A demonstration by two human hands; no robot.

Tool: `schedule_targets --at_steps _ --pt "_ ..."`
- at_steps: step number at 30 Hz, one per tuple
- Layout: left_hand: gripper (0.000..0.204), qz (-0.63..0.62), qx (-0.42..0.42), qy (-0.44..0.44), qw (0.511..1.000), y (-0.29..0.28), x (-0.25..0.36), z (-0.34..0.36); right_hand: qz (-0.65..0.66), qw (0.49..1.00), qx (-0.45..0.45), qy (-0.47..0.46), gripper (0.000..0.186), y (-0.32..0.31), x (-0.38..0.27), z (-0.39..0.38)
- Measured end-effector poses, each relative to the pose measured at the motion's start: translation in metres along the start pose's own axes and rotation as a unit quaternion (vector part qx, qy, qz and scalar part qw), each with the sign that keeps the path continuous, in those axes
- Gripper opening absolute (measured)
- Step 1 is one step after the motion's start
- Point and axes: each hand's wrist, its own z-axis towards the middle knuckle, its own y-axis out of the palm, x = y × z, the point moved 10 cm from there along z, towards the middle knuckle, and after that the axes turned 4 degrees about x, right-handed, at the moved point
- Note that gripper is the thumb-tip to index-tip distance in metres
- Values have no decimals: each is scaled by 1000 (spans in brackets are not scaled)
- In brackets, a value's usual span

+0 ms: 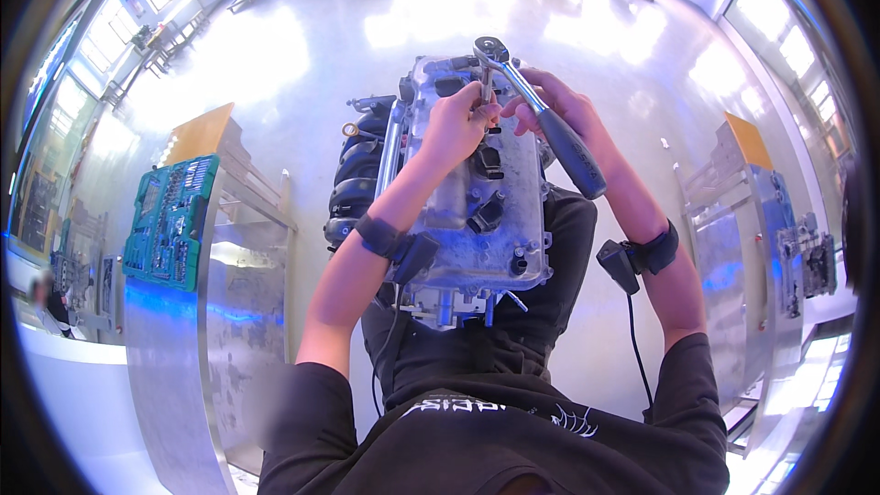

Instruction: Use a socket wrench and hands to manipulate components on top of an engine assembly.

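Observation:
A ratchet wrench (570, 154) with a dark handle and chrome head slants over the far right side of the engine (440, 197). Below its head runs a short metal extension (487, 82), pinched by my left hand (458, 126), closed over the valve cover. My right hand (570, 112) sits under the wrench's shaft, its fingers apart and partly bent on both sides of it; the handle passes over without the fingers wrapping it. Whether those fingertips touch the engine is hidden. Black ignition coils (488, 213) sit along the cover's middle, nearer to me.
A green socket set case (171, 220) lies open on the metal bench (170, 330) at left. Another bench (733, 220) at right bears metal engine parts (807, 257). Black strapped devices (417, 257) with cables are on both forearms. My legs flank the engine's near end.

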Motion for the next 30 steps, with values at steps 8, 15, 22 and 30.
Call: schedule_targets --at_steps 8,15,22,30 --pt "10 48 -18 -6 999 3 -1 0 -57 998 18 9 50 -13 1 -11" --pt "10 83 -23 -10 996 1 -1 1 -48 998 17 -42 45 -23 1 -11" --pt "18 32 8 12 999 -4 -4 -3 -155 986 -36 -47 39 -23 -10 1" --pt "20 167 -31 66 983 13 11 1 -172 979 -75 76 32 -49 -12 46"
